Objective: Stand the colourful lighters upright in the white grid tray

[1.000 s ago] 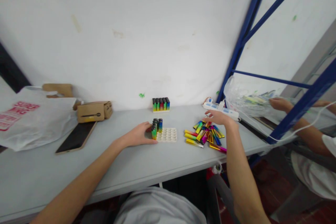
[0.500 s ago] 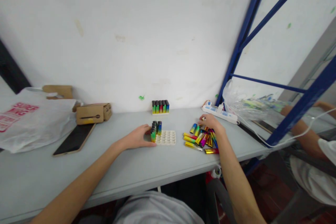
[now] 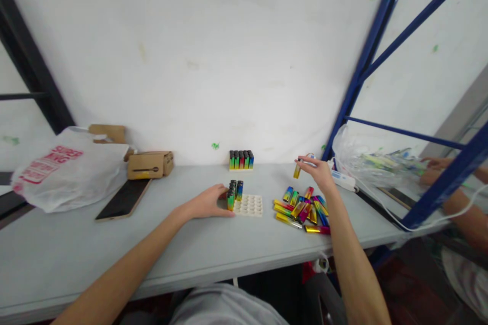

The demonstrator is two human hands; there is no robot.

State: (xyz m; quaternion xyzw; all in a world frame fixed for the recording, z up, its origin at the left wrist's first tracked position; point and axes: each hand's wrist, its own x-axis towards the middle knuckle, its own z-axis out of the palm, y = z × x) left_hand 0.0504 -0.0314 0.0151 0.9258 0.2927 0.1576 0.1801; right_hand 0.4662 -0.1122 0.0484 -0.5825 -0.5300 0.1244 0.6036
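Through the head camera I face a white wall (image 3: 244,76) rising behind a long grey table (image 3: 213,244), with a blue frame (image 3: 353,86) on the right; past it, at the picture's edge, another person's arm (image 3: 453,200) is partly in view. On the left sits a white bag (image 3: 76,172), then a dark phone (image 3: 124,200) lying flat, and a brown box (image 3: 150,165) just beyond it. A power strip (image 3: 345,181) lies behind my right forearm. My two hands are well apart. The right hand (image 3: 299,161) is raised behind the loose pile (image 3: 301,210) of shiny coloured tubes; the left hand (image 3: 208,201) is low, thumb and fingers parted around the left end of a pale tray (image 3: 253,206), though I cannot tell whether it grips or only rests there. A few standing tubes (image 3: 239,191) fill that end, and rows of round holes show to their right. Against the wall is a packed tray (image 3: 241,169) of upright tubes. Smallest is the gold tube (image 3: 297,171) pinched by its upper end in my right fingertips, lower end pointing down. Its long axis is close to upright, leaning slightly, so it roughly matches the standing ones. It hangs right of the pale tray and farther from me, on the side where the holes show; the left hand, across the tray, is much farther from it.
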